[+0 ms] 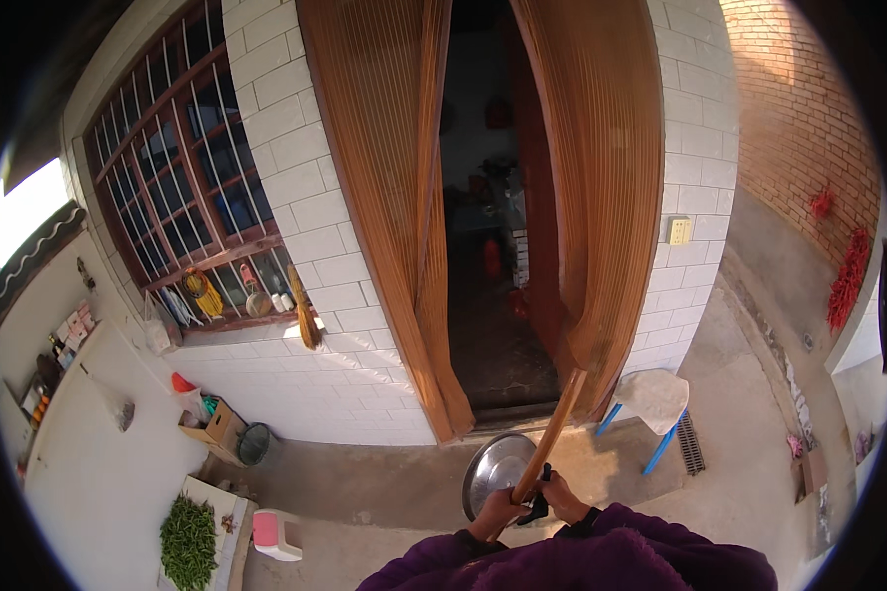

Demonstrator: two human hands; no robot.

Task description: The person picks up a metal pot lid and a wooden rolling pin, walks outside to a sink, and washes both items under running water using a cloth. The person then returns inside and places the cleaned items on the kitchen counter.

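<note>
My left hand (500, 510) is wrapped round a wooden stick (554, 428), which slants up toward the doorway. Close beside it, my right hand (564, 500) grips a black handle-like object (538, 508), whose exact kind I cannot make out. Just beyond the hands is a round, shiny metal pan or lid (488, 469), partly hidden by the stick and my left hand. Whether it is joined to the black object or rests on something is unclear. Purple fleecy sleeves (443, 558) cover both my arms.
Ahead, a brown curtain (384, 185) hangs parted at a dark doorway (488, 295). A cloth-topped stool (654, 399) stands right, near a floor grate (689, 443). Leftward are a cardboard box (222, 428), a mesh bin (255, 443), a pink-and-white stool (270, 532) and green peppers (188, 543).
</note>
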